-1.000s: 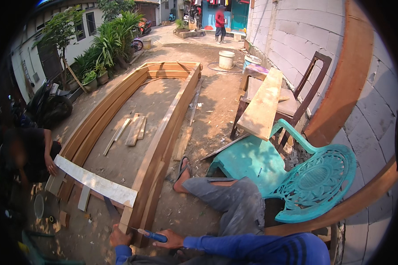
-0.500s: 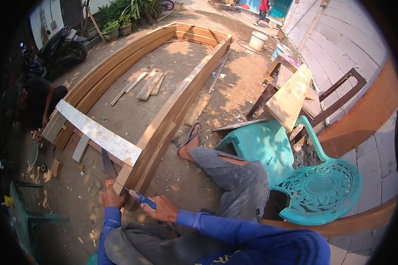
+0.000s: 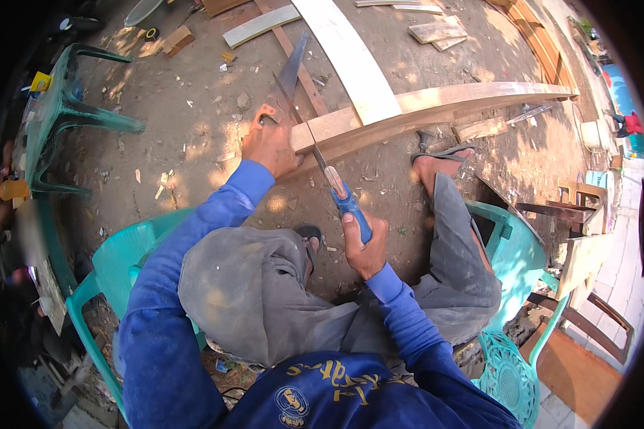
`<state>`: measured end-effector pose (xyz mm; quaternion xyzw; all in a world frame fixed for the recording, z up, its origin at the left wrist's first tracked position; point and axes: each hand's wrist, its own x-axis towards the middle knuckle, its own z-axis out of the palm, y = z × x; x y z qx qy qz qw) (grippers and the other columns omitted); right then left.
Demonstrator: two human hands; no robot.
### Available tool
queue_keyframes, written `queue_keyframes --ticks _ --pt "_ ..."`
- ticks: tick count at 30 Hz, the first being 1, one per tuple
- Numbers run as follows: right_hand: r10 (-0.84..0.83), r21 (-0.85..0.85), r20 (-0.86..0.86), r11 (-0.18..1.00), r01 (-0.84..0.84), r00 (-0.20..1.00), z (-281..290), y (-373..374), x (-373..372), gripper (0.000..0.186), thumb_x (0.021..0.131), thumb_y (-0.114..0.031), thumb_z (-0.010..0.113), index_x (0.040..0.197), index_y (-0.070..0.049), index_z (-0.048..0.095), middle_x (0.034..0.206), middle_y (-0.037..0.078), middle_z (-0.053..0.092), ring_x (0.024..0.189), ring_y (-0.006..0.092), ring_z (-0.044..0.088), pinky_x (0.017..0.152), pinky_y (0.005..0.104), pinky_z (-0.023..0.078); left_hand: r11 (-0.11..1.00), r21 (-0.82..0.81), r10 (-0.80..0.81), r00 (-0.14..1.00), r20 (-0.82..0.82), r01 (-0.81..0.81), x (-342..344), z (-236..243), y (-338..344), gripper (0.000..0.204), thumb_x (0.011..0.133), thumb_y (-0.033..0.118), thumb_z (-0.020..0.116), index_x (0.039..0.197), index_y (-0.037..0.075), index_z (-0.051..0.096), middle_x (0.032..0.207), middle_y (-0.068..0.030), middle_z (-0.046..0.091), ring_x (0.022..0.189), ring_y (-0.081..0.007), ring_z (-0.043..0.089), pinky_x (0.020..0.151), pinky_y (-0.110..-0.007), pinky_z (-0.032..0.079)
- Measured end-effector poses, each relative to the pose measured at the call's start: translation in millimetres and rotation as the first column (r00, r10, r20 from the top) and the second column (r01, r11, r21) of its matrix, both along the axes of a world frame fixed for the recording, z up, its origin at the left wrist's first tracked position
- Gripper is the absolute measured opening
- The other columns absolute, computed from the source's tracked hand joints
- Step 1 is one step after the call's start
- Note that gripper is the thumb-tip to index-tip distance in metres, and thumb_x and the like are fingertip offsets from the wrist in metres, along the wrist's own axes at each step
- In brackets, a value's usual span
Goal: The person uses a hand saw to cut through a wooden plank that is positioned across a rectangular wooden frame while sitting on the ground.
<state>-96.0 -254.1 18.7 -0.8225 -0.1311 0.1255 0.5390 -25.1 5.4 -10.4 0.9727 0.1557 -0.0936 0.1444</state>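
Note:
My left hand (image 3: pixel 270 146) is closed on the near end of the wooden frame's beam (image 3: pixel 479 106), its fingers partly hidden. Just above it is a hand saw (image 3: pixel 291 71) with an orange handle. My right hand (image 3: pixel 365 243) grips the blue handle of a narrow-bladed saw (image 3: pixel 320 159). That blade crosses the beam end beside my left hand. A white flat board (image 3: pixel 343 61) lies across the beam, and a narrower reddish batten (image 3: pixel 308 89) runs next to it.
Green plastic chairs (image 3: pixel 143 243) (image 3: pixel 511 375) flank my legs, with another (image 3: pixel 64 121) at left. Loose offcuts (image 3: pixel 436 32) lie on the dirt ground (image 3: pixel 179 143). A wooden chair (image 3: pixel 597 325), a pale bucket (image 3: pixel 594 134) and a person in red (image 3: pixel 628 125) are at right.
The view has swung down and round, bringing the beam end and my lap to the middle. The frame's far end moved to the upper right. Both hands still hold on at the beam end.

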Motion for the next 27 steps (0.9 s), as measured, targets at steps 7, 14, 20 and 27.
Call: queue_keyframes --ticks 7,14,20,27 --pt "0.000 0.181 0.086 0.983 -0.016 0.996 -98 -36 -7 0.031 0.092 -0.029 0.064 0.078 -0.002 0.060 0.060 0.016 0.056 0.053 0.0340 0.059 0.055 0.0418 0.044 0.995 0.046 -0.090 0.996 0.013 0.090 19 4 -15 0.065 0.071 0.041 0.083 0.126 0.012 0.064 0.104 -0.0195 0.074 0.097 -0.0423 0.071 0.086 -0.052 0.058" --pt "-0.003 -0.048 -0.250 0.999 -0.009 0.968 66 -69 -45 0.029 0.094 -0.022 0.061 0.079 0.002 0.059 0.059 0.014 0.051 0.053 0.0193 0.051 0.054 0.0387 0.041 0.999 0.038 -0.037 0.999 0.027 0.036 3 2 3 0.065 0.071 0.040 0.083 0.126 0.012 0.064 0.103 -0.0216 0.074 0.097 -0.0424 0.071 0.088 -0.052 0.057" --pt "-0.036 -0.047 -0.121 0.998 0.030 0.992 73 -93 -73 0.033 0.093 -0.024 0.061 0.073 0.002 0.059 0.054 0.010 0.047 0.048 0.0178 0.050 0.050 0.0373 0.038 1.000 -0.001 -0.029 1.000 -0.005 0.029 3 8 -9 0.071 0.070 0.040 0.083 0.132 0.013 0.062 0.102 -0.0221 0.073 0.097 -0.0431 0.071 0.088 -0.051 0.057" --pt "0.007 0.182 0.134 0.983 -0.032 0.991 -120 -27 -9 0.032 0.093 -0.027 0.062 0.076 0.000 0.058 0.059 0.015 0.048 0.051 0.0300 0.055 0.053 0.0410 0.041 0.998 -0.005 -0.055 0.998 -0.007 0.055 8 4 -7 0.070 0.070 0.039 0.084 0.132 0.014 0.063 0.111 -0.0209 0.071 0.100 -0.0431 0.070 0.089 -0.051 0.057"
